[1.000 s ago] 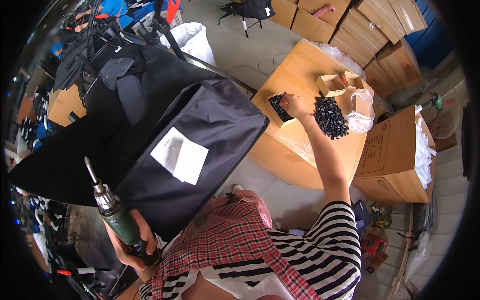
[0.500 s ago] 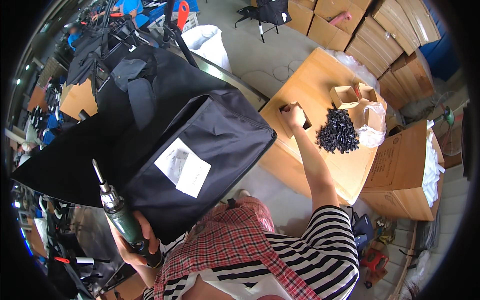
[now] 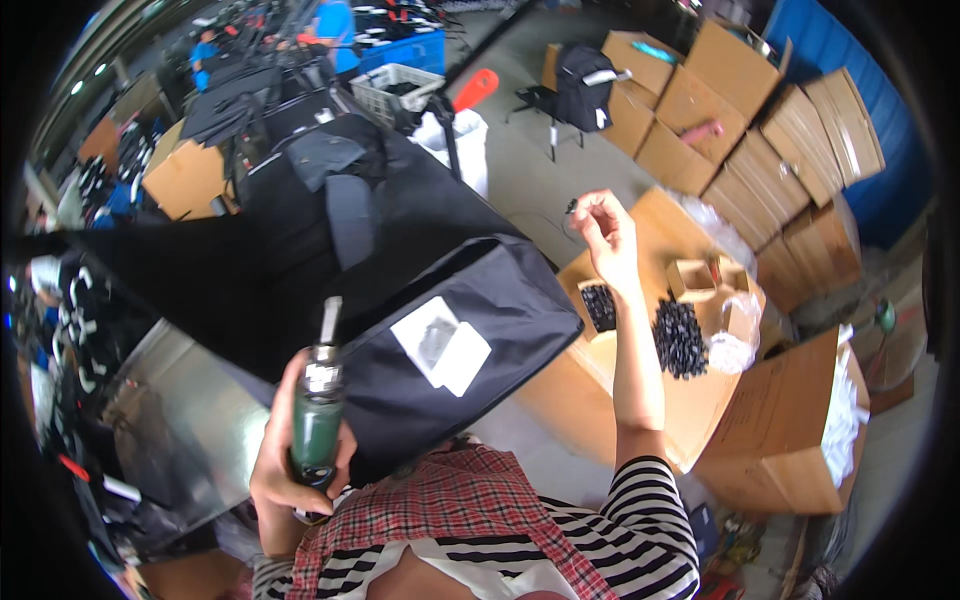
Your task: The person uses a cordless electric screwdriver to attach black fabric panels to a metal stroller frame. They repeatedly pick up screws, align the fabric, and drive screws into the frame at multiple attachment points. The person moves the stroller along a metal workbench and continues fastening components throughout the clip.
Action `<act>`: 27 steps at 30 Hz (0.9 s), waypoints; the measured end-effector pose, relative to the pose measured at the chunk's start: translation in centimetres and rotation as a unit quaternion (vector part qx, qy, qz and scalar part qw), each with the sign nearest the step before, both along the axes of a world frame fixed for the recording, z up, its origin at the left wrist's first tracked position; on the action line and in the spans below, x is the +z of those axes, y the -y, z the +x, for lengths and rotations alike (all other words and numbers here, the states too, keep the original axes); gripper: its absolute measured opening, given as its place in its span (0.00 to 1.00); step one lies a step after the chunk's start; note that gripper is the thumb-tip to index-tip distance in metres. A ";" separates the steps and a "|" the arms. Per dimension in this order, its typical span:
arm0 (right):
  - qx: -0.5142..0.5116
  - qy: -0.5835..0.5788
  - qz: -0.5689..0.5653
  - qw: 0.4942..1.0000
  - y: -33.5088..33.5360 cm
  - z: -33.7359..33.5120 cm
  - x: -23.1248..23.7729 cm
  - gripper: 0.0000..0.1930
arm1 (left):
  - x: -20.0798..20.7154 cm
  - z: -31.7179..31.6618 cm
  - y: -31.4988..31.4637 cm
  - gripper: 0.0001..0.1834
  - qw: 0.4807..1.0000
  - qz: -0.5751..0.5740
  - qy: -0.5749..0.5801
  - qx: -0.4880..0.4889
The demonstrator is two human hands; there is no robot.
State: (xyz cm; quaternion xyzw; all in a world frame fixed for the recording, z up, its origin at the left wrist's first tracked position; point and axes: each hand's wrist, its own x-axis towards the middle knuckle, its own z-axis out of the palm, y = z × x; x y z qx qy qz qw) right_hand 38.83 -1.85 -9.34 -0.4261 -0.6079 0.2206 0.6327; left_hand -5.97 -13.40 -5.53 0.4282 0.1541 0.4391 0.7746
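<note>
My left hand (image 3: 272,472) is wrapped round a green power screwdriver (image 3: 317,428), its bit pointing up and away from me. Raised above the far-left edge of a large carton (image 3: 655,425), my right hand (image 3: 610,240) pinches a small black part (image 3: 572,206) at its fingertips. Below that hand sits a small open cardboard box (image 3: 583,287) holding dark little pieces. A heap of small black parts (image 3: 680,342) lies beside it on the carton. In front of me stretches a large black fabric item (image 3: 515,315), with white paper sheets (image 3: 440,345) on its near panel.
Two small cardboard boxes (image 3: 692,280) and a clear plastic bag (image 3: 735,345) sit by the heap. An open carton of white pieces (image 3: 775,440) stands at right. Stacked cartons (image 3: 790,150) fill the far right. A metal tabletop (image 3: 185,430) shows at left; other people work far left.
My right hand has come up out of the small box with a small black part. The screwdriver in my left hand has moved right and turned more upright. The whole view has shifted.
</note>
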 end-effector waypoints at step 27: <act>0.431 0.347 0.159 0.817 1.4 -23.4 18.8 0.05 | 2.4 -6.4 0.7 0.72 0.984 0.102 -0.001 -0.146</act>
